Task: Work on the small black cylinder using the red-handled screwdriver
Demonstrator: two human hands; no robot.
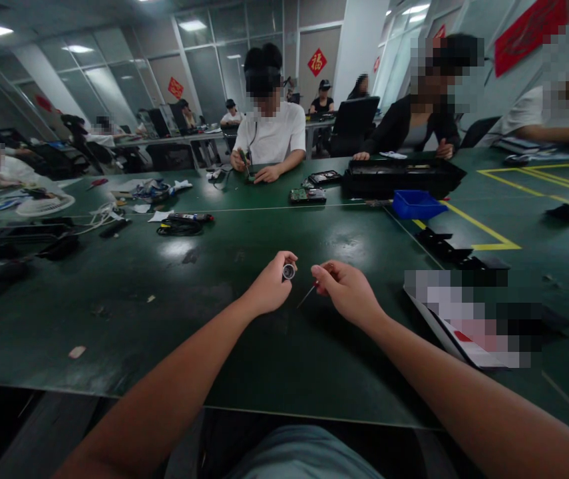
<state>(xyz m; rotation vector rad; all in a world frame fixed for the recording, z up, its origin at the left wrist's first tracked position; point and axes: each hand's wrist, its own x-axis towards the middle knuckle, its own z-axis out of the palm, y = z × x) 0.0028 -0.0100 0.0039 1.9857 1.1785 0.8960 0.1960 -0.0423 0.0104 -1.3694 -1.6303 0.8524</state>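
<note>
At the centre of the frame, the person's left hand [270, 285] is wrapped around a small round part [289, 272], its pale-rimmed end facing the camera. Just to the right, the right hand [344, 287] pinches a thin screwdriver-like tool [307, 295], its shaft slanting down leftward, apart from the part. A blue bin [418, 205] sits upper right on the green table [129, 346].

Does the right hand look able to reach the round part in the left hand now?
Probably yes: the right hand, holding a thin tool, is near the round part; no object stands between the hands, and the left hand leaves its near end uncovered.
</note>
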